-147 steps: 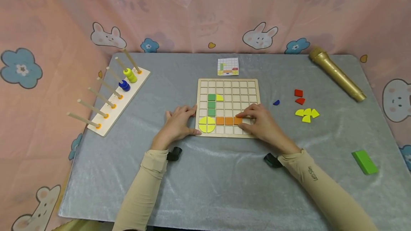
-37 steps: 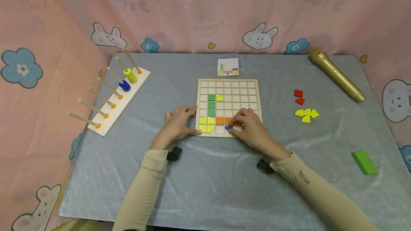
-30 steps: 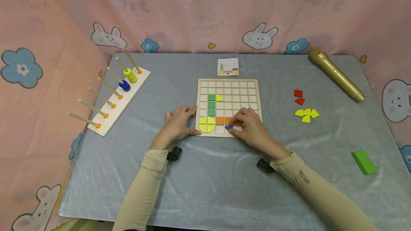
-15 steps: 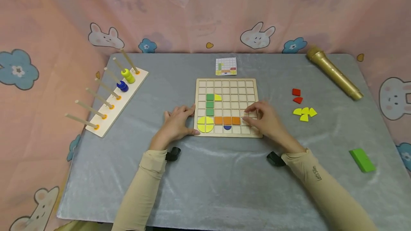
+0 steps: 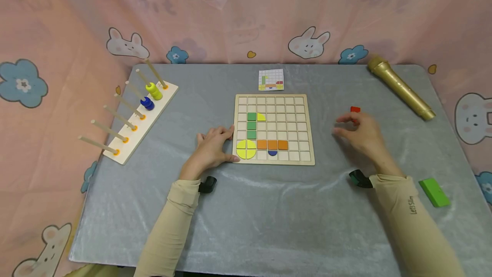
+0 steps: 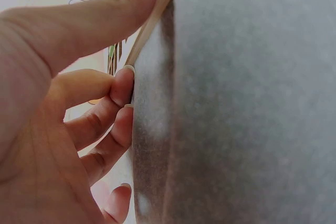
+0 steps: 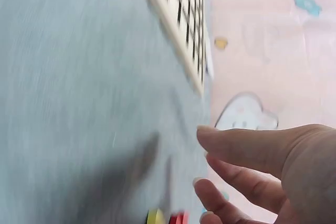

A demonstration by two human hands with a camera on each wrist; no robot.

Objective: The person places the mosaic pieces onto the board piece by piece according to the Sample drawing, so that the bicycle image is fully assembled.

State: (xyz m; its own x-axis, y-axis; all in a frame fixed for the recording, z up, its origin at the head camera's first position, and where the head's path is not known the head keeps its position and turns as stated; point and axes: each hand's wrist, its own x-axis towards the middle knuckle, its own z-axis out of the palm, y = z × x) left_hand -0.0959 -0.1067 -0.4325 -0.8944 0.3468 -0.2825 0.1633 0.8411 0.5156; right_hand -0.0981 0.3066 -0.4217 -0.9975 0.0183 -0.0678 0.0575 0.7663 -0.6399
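Far left, peg stand (image 5: 145, 123) sits slanted on the grey cloth (image 5: 250, 217), blue rings (image 5: 147, 104) on one peg, yellow-green rings (image 5: 154, 92) on the next one back. Left hand (image 5: 210, 151) is spread, not closed round anything; thumb touches the front-left corner of the wooden grid board (image 5: 271, 126), fingertips against its left edge. Dark device (image 5: 207, 185) at that wrist. Board lies flat, mid-table. On it, left to right: yellow disc (image 5: 241, 145) of four quarters in the front-left corner; column of three green squares (image 5: 251, 125) behind it; single yellow quarter (image 5: 261, 117) just right of the rearmost green; row of three orange squares (image 5: 272, 145) right of the disc; blue half-disc (image 5: 272, 153), straight side to the rear, just in front of the middle orange. Printed card (image 5: 270, 80) lies just behind the board. Right hand (image 5: 359, 134) is off the board to its right, thumb and fingers apart, grasping nothing, in front of a red square (image 5: 355, 109) and partly covering a second red piece (image 5: 355, 122). Right-wrist view catches a yellow piece (image 7: 153, 216) near red at the bottom edge. Far right: gold microphone (image 5: 401, 89) at the rear, green block (image 5: 434, 192) nearer the front.
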